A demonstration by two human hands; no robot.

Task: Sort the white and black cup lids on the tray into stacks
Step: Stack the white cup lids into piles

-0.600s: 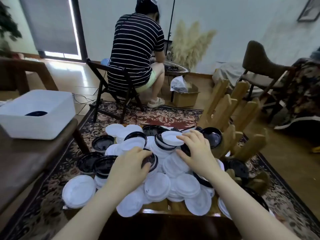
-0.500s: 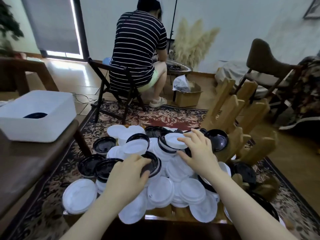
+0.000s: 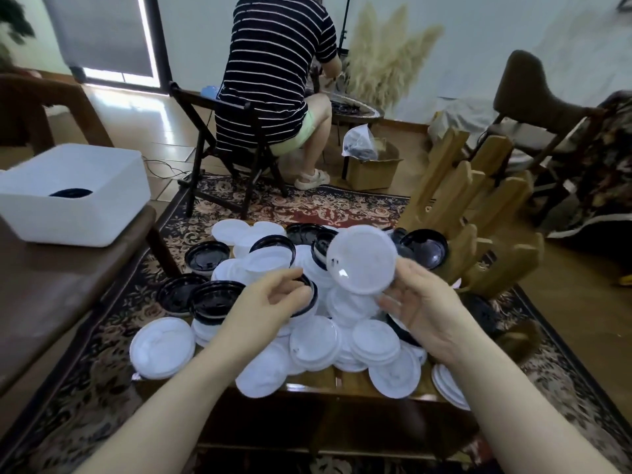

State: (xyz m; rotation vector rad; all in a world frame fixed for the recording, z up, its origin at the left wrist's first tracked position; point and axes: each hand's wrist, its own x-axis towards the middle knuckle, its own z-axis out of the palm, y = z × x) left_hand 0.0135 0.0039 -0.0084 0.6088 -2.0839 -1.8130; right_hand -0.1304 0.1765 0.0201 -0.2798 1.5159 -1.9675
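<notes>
Centrally, the wooden tray (image 3: 342, 381) carries a loose heap of white lids (image 3: 314, 342) and black lids (image 3: 215, 299), mixed and overlapping, some white ones spilling over its near rim. Above the heap, the right hand (image 3: 422, 311) pinches one white lid (image 3: 361, 260) by its lower edge and holds it tilted upright, its flat face toward the camera. The left hand (image 3: 265, 304) curls its fingers round the rim of a black lid (image 3: 307, 295) lying on the heap, just left of the raised lid.

Left of the tray, a white bin (image 3: 73, 195) sits on a brown bench (image 3: 58, 289) with something dark and round inside it. A slatted wooden rack (image 3: 472, 213) leans against the tray's right far corner, and a black lid (image 3: 424, 248) rests against it.

Beneath the tray lies a patterned rug (image 3: 301, 205) over a wood floor. Beyond the tray, a person in a striped shirt (image 3: 273, 70) sits on a dark folding chair (image 3: 232, 145), back turned. Right of that chair stand a cardboard box (image 3: 372, 167) with a plastic bag on it and pale pampas grass (image 3: 386, 53). A brown chair (image 3: 533, 87) stands beyond the rack.
</notes>
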